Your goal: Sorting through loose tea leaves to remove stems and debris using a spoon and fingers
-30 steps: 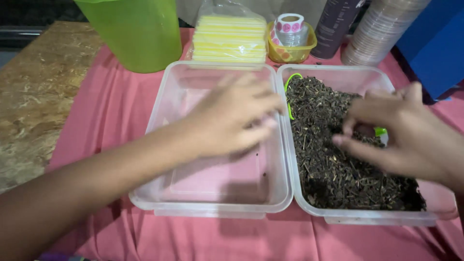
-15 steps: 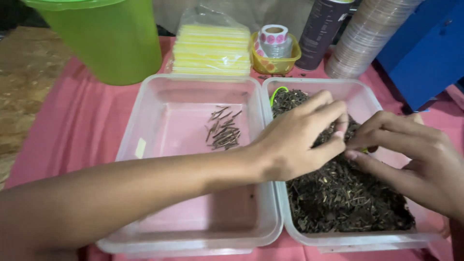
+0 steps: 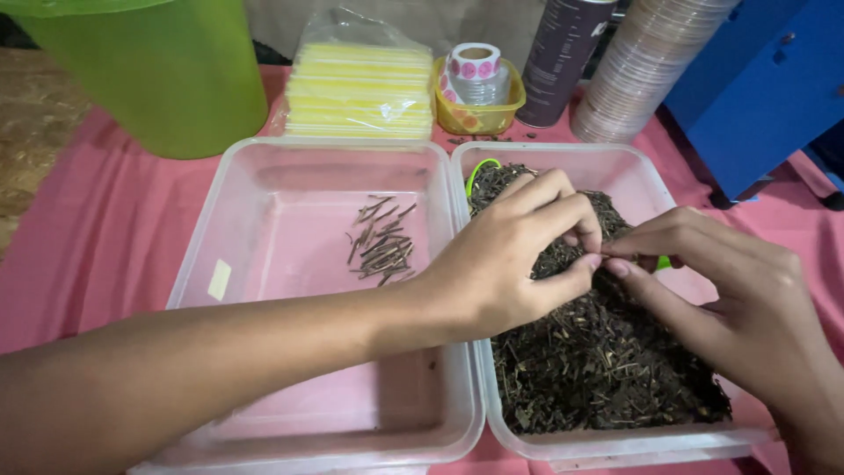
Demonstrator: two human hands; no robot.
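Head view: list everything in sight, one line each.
Clear tub: one, clear plastic, left of centre.
Sticks: small pile, brown, inside that tub.
Second tub: one, clear, right beside it.
Dried plant bits: heap, dark brown, filling it.
Bucket: one, green, back left.
Yellow stack: one, bagged, behind the tubs.
Sticker roll: one, pink and white, in a yellow cup.
Canister: one, dark, back.
Lid stack: one, brownish, back right.
Cloth: pink, underneath.
Left hand: over the dark heap.
Right hand: fingertips meeting the left's.
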